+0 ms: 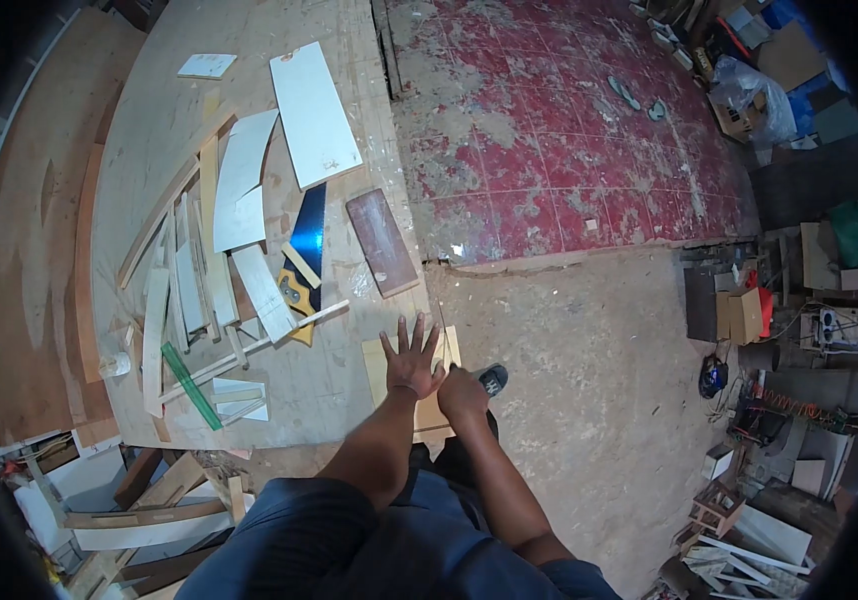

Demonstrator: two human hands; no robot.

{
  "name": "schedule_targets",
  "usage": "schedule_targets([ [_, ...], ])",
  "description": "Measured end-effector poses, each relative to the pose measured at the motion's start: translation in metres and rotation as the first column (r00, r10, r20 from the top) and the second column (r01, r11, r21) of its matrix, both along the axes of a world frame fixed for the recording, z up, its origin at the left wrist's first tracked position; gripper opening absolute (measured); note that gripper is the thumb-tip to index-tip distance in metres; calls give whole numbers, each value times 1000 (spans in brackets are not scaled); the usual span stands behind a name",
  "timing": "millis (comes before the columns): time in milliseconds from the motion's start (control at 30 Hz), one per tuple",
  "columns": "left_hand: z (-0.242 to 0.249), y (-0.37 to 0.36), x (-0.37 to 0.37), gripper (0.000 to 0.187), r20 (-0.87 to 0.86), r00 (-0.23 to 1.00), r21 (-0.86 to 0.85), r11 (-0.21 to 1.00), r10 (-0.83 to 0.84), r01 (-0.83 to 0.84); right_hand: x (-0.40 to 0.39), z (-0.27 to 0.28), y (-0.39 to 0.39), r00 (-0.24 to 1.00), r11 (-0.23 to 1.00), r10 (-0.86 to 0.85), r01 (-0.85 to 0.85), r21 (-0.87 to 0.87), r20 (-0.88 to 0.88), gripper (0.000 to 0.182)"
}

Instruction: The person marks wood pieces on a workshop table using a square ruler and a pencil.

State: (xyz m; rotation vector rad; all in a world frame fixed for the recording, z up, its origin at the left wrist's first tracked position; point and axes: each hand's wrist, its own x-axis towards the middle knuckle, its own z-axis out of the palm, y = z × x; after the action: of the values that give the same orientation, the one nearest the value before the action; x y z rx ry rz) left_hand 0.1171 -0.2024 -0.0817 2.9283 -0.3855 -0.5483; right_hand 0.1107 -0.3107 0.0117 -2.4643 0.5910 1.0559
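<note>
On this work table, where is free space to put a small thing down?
Bare tabletop lies left of the left hand and under the brown board. Another free patch is beside the white panel, at the far edge. Around the handsaw and the wood strips it is crowded.

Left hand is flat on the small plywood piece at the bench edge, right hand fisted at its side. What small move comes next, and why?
Probably a short stroke by the right hand along the plywood piece. The left hand is spread flat, pinning it at the workbench edge, while the right is closed against its side; what it grips is hidden.
</note>
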Motion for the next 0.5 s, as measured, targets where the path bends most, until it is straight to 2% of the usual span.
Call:
schedule_targets([
  [67,3,1,1,80,44,999,-25,1000,-1,2,16,-24,0,999,999,18,-20,47,50,36],
  [133,27,-1,8,79,-132,991,64,997,-21,29,32,-31,-2,998,997,58,-60,57,29,39],
  [200,11,1,3,80,-82,996,40,999,-15,18,22,-30,-3,998,996,66,-67,59,8,42],
  [267,6,0,3,81,-34,999,8,1000,-7,7,3,-18,-3,991,995,95,-97,22,89,45],
  [300,11,-1,4,81,-47,999,26,1000,-9,11,4,15,2,999,999,47,-47,9,27,46],
  [400,8,-1,3,80,-50,999,36,999,-8,10,0,8,5,999,999,35,-35,3,-17,45],
  [467,-6,0,1,79,-32,999,34,999,-6,7,1,-29,5,996,995,84,-86,43,38,43],
  [500,-10,0,1,79,25,999,142,989,-45,41,5,-32,6,988,988,126,-133,80,93,41],
])
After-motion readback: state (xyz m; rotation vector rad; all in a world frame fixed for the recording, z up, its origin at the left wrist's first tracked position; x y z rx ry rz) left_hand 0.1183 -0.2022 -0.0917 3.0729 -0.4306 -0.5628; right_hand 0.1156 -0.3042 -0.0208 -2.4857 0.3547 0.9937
